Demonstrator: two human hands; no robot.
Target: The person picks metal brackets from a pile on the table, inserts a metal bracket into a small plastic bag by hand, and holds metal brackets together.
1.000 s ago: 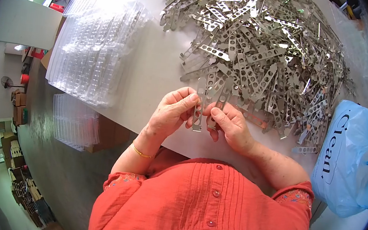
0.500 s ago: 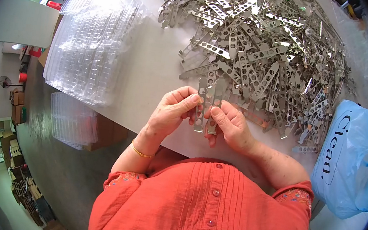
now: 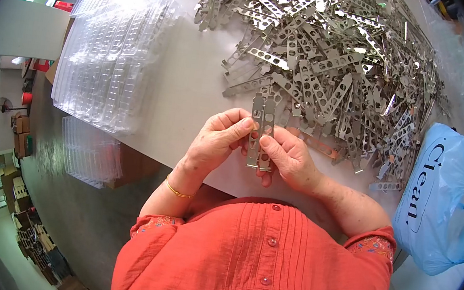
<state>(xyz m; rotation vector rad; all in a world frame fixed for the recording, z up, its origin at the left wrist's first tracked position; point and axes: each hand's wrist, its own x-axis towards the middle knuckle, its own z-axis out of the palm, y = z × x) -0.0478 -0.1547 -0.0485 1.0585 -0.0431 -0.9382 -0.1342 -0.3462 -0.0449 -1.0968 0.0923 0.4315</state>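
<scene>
My left hand [image 3: 222, 136] pinches a flat metal bracket with round holes [image 3: 253, 147] between thumb and fingers. A second perforated bracket [image 3: 270, 118] is pinched in my right hand [image 3: 290, 159]. Both brackets stand side by side with their long edges close together, over the table's front edge. Whether they touch cannot be made out. Just beyond them spreads a large heap of similar metal brackets [image 3: 334, 70]. Some fingertips are hidden behind the metal.
Stacked clear plastic trays [image 3: 109, 60] lie on the table [image 3: 185, 75] at the left, with more trays [image 3: 90, 154] lower down beside a cardboard box [image 3: 136, 168]. A blue plastic bag [image 3: 439, 199] sits at the right.
The bracket in my right hand has moved left and turned more upright, alongside the one in my left hand. My left hand has hardly moved.
</scene>
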